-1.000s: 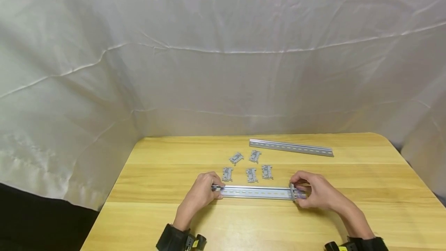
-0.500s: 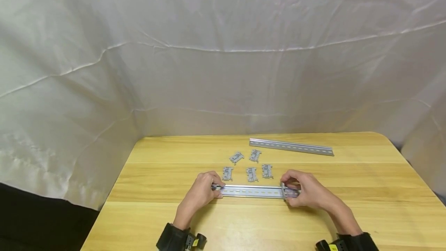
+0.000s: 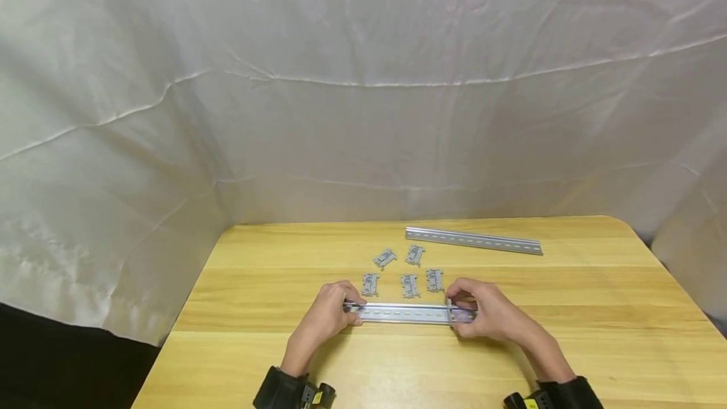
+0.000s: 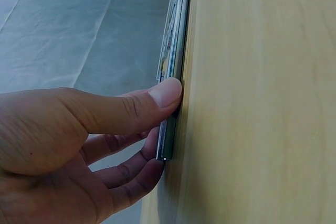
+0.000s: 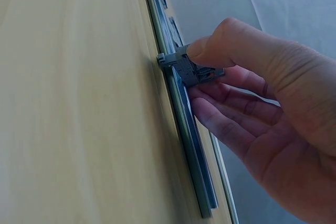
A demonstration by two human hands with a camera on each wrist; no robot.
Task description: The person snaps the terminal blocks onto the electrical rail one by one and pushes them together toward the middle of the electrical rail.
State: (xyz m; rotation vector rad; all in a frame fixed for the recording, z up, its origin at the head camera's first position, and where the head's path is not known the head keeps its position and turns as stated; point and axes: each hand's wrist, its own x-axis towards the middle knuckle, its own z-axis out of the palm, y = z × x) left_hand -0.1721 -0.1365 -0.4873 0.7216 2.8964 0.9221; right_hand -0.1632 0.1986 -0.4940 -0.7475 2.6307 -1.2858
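A slotted metal DIN rail (image 3: 403, 314) lies crosswise near the middle of the table. At its left end my left hand (image 3: 328, 310) pinches it; in the left wrist view the thumb (image 4: 167, 93) presses the near edge, with fingers around the far side. My right hand (image 3: 483, 310) grips a grey terminal block (image 5: 185, 67) between thumb and fingers. That block stands upright across the rail, touching it, well in from the rail's right end. Whether it is clipped on cannot be seen. The rail's right part is partly hidden behind the right hand in the head view.
Several grey terminal blocks (image 3: 409, 286) lie flat behind the rail. Farther back, a second DIN rail (image 3: 474, 240) rests slightly slanted. The wooden table (image 3: 238, 358) ends at a pale cloth backdrop (image 3: 352, 137).
My right hand has moved left along the rail, carrying the terminal block with it. The left hand and the rail have stayed in place.
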